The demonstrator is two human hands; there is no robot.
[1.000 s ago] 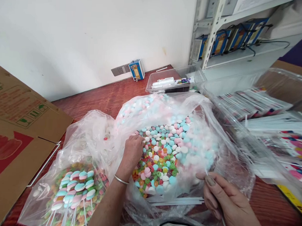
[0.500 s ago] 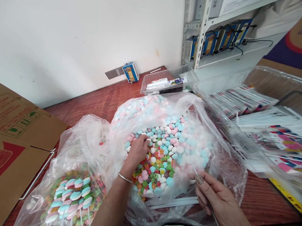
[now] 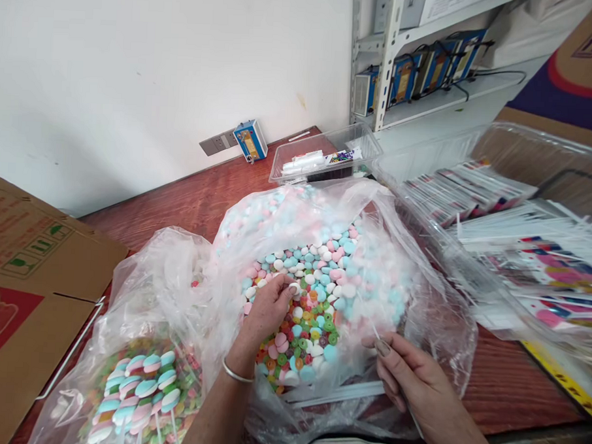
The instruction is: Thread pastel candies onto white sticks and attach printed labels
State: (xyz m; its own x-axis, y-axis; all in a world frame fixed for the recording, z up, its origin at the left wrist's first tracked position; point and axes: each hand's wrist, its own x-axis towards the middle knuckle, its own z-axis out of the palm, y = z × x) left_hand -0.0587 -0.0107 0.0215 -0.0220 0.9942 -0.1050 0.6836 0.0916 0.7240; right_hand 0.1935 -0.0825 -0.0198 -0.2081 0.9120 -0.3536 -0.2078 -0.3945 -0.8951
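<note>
My left hand [image 3: 269, 304] was down inside the open clear bag [image 3: 420, 299], fingertips pinching one white candy [image 3: 294, 288] out of the heap of pink, blue and white candies [image 3: 323, 275] just beyond my knuckles. My right hand [image 3: 409, 377], near the bag's closer edge, was closed around a thin white stick [image 3: 375, 331]. Left of my left wrist lay a second bag of finished skewers [image 3: 136, 392] and a cardboard box [image 3: 24, 269] whose print I couldn't read.
</note>
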